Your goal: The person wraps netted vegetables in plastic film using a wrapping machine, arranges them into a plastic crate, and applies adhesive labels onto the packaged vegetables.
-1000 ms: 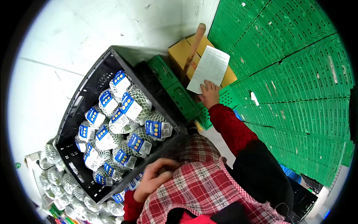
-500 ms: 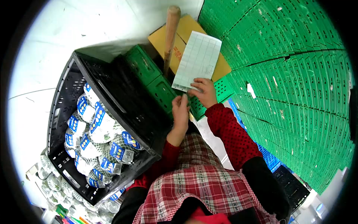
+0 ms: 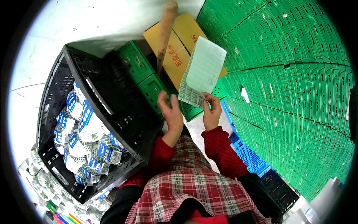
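A pale sheet of labels (image 3: 203,67), with a grid of small printed rectangles along its lower part, is pinched at its lower right corner by my right hand (image 3: 212,111). The sheet bends, and handwriting-like marks show on its right side. To the left of the sheet, my left hand (image 3: 172,116) is raised with fingers apart, holding nothing that I can see. It is close to the right side of a tilted black crate (image 3: 108,100), which contains several netted round items with blue-and-white labels (image 3: 87,125).
Yellow cardboard boxes (image 3: 181,46) and a wooden handle (image 3: 166,35) stand behind the sheet. Green crates (image 3: 136,63) sit beside the black crate. Stacked green crates (image 3: 287,97) rise at right, with blue crates (image 3: 248,156) below. More netted items (image 3: 46,183) lie at lower left.
My left hand has come away from the sheet and its fingers have spread. My right hand now grips the sheet's lower corner, and the sheet has bent, exposing printed labels. The view has shifted slightly.
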{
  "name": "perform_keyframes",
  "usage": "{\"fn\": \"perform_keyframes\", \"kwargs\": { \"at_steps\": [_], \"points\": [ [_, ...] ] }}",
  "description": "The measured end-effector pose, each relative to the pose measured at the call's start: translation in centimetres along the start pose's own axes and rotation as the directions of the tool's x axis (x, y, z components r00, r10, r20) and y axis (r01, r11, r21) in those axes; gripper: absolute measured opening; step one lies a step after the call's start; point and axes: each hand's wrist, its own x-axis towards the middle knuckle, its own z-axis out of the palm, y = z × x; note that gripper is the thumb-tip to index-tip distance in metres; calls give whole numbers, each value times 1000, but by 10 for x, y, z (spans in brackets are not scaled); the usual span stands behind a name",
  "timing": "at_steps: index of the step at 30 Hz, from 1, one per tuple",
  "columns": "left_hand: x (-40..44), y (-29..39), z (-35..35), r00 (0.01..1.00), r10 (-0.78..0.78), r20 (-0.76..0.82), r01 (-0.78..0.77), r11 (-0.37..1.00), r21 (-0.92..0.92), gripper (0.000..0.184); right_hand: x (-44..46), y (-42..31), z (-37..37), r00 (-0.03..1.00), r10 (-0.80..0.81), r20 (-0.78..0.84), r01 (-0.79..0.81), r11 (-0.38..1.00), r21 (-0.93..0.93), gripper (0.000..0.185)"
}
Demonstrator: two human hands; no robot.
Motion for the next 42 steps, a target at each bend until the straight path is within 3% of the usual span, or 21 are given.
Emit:
{"fn": "perform_keyframes", "kwargs": {
  "at_steps": [1,2,3,4,6,10,12,14,18,20,22,24,25,27,31,32,33,34,36,41,42],
  "points": [
    [2,18,0,1000,2,4,-2,1000,0,34,-1,3,-1,999,-4,34,5,1000,-14,15],
    [5,44,-2,927,340,156,-354,933,67,36,0,2,-3,999,2,32,-1,1000,-13,15],
    [7,57,-4,723,613,320,-664,744,74,38,2,0,-4,999,-14,50,13,1000,11,14],
    [7,52,-4,722,612,323,-664,744,75,38,4,-3,-5,997,-34,68,32,999,37,13],
    [10,26,0,748,417,516,-617,723,311,37,9,-10,-4,997,-66,32,62,992,107,15],
    [16,4,-6,832,271,485,-535,626,568,47,28,-22,-3,998,26,-64,-1,936,353,18],
    [17,6,-1,828,299,475,-550,602,578,50,35,-24,-4,982,178,-67,-86,729,679,19],
    [21,23,9,722,452,524,-692,457,559,53,40,-17,-10,978,204,-50,-112,707,699,28],
    [14,24,30,642,526,558,-767,458,449,59,33,-10,-17,946,319,-60,-154,603,783,44],
    [9,50,40,760,17,650,-498,658,565,65,31,1,-19,952,306,-22,-161,558,814,45],
    [11,40,48,764,138,630,-582,567,583,70,32,2,-16,956,291,-23,-153,567,809,45],
    [14,33,54,846,10,533,-398,678,618,64,33,1,-13,958,280,-58,-138,632,763,41],
    [15,27,55,845,13,534,-401,676,618,64,33,0,-12,958,279,-58,-137,629,765,41],
    [16,16,55,896,59,440,-283,839,464,49,31,-2,-10,968,243,-70,-128,710,692,38],
    [20,11,45,874,-4,486,-143,954,265,28,31,3,-12,979,183,-92,-94,802,589,37],
    [16,14,43,905,-38,424,-6,995,101,22,32,2,-12,979,159,-130,-70,854,516,33],
    [14,21,42,927,-81,367,117,990,-78,16,35,0,-13,978,130,-164,-45,897,440,30],
    [13,27,39,930,-73,361,110,990,-83,16,37,0,-12,980,124,-158,-42,895,443,30],
    [15,39,31,904,-246,349,344,904,-254,17,42,0,-11,962,59,-268,27,951,307,18],
    [22,33,33,916,-184,356,303,900,-314,22,47,-10,-16,953,-6,-302,66,980,190,19],
    [23,39,33,865,-240,441,393,871,-295,33,45,-9,-17,956,-13,-294,69,981,181,19]
  ]
}}
